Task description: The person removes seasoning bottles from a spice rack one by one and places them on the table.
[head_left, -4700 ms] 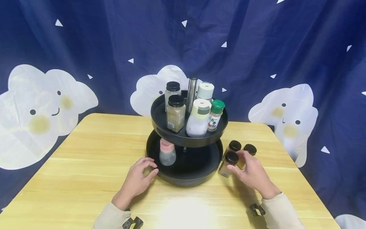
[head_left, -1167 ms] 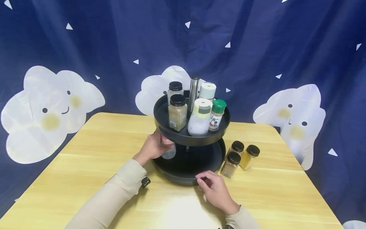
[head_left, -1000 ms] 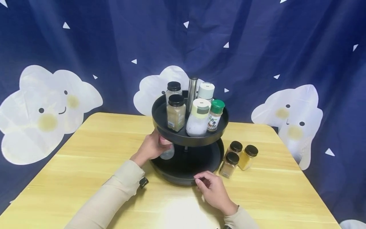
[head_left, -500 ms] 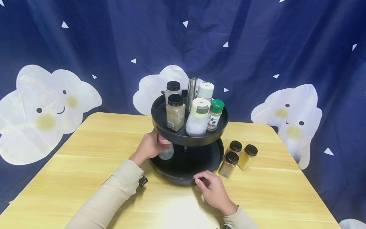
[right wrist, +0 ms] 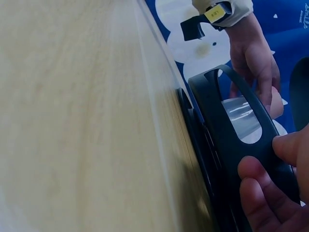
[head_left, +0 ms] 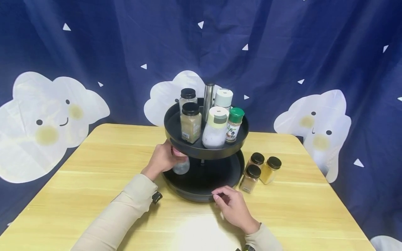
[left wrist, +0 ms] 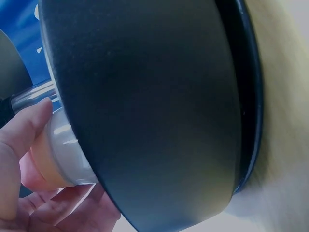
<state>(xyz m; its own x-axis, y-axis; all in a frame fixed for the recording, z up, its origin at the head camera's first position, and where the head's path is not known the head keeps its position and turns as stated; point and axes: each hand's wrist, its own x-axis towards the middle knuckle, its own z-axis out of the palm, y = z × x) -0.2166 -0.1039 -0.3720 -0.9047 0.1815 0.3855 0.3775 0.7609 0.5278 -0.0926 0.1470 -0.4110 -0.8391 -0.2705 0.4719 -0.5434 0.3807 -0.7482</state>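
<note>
My left hand [head_left: 161, 159] reaches under the upper tray [head_left: 205, 153] of a black two-tier turntable and grips a small clear squeeze bottle [head_left: 181, 168] with a pink cap. In the left wrist view, thumb and fingers lie around the cap [left wrist: 35, 169], and the tray wall hides part of the clear body. The bottle is at the left side of the lower tray [head_left: 196, 197]. My right hand [head_left: 235, 208] pinches the lower tray's front rim. In the right wrist view its thumb is at the edge, its fingertips [right wrist: 253, 169] are on the outer wall, and the bottle shows through an oval cutout.
Black-lidded jars [head_left: 191, 123], a cream-capped shaker [head_left: 215, 130], a white-capped one [head_left: 223, 98] and a green-capped spice bottle [head_left: 234, 125] crowd the upper tray around a metal post [head_left: 208, 103]. Right of the turntable stand two brown jars [head_left: 250, 179] and a yellow one [head_left: 270, 170].
Since the earliest frame, my left hand has gone from the left rim to the pink-capped bottle, now slightly farther back. My right hand has left the jars for the front rim. The last second shows little change.
</note>
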